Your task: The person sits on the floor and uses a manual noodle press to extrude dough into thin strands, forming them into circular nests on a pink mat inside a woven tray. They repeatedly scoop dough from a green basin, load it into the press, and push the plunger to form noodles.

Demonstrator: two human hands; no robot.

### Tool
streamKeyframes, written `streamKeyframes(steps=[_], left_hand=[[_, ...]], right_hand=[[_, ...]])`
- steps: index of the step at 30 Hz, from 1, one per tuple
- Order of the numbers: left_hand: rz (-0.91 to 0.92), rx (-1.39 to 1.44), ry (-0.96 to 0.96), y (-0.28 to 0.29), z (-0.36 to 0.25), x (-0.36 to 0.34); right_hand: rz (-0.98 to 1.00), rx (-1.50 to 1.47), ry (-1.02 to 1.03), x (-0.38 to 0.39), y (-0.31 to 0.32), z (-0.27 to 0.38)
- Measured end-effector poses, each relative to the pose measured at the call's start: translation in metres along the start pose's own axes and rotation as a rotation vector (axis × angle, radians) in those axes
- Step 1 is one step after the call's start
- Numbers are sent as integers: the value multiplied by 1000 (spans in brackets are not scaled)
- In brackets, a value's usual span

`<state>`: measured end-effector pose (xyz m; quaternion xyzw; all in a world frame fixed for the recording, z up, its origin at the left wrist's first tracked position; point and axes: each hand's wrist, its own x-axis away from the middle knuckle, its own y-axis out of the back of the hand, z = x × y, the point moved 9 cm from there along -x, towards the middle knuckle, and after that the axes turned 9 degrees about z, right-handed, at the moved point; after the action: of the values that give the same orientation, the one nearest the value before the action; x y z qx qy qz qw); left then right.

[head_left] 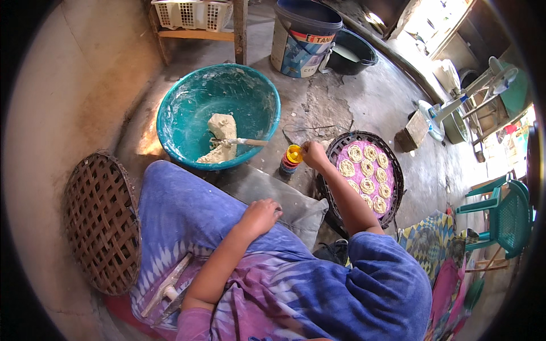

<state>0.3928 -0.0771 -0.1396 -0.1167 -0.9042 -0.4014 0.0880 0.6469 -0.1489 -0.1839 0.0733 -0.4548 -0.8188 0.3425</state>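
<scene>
My right hand [314,154] is closed, fingertips together beside a small stack of coloured containers [291,159] with a yellow one on top. What is in those fingers, if anything, I cannot make out. My left hand [260,217] lies loosely on my lap and holds nothing. Past my right forearm, a dark woven tray [400,176] bears a pink sheet [376,149] with several coiled dough rounds [367,186]. Ahead of my left hand stands a teal basin [176,108] smeared with flour. Inside it are a dough lump [222,126] and a light-handled tool [245,141].
An upturned woven basket [102,224] leans at my left, and a wooden tool [169,291] lies on my lap. Behind the basin stand a large bucket [298,48] and a dark tub [355,62]. To the right are a fan [438,116] and a green chair [508,219].
</scene>
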Motion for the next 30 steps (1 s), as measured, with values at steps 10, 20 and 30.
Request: streamKeyframes(steps=[10, 20, 30], left_hand=[[20, 14, 3, 1, -1, -1], [39, -14, 27, 0, 0, -3], [73, -33, 45, -6, 2, -8]], right_hand=[[-124, 143, 84, 7, -16, 21], [-151, -37, -145, 13, 75, -85], [-197, 238, -486, 16, 99, -208]])
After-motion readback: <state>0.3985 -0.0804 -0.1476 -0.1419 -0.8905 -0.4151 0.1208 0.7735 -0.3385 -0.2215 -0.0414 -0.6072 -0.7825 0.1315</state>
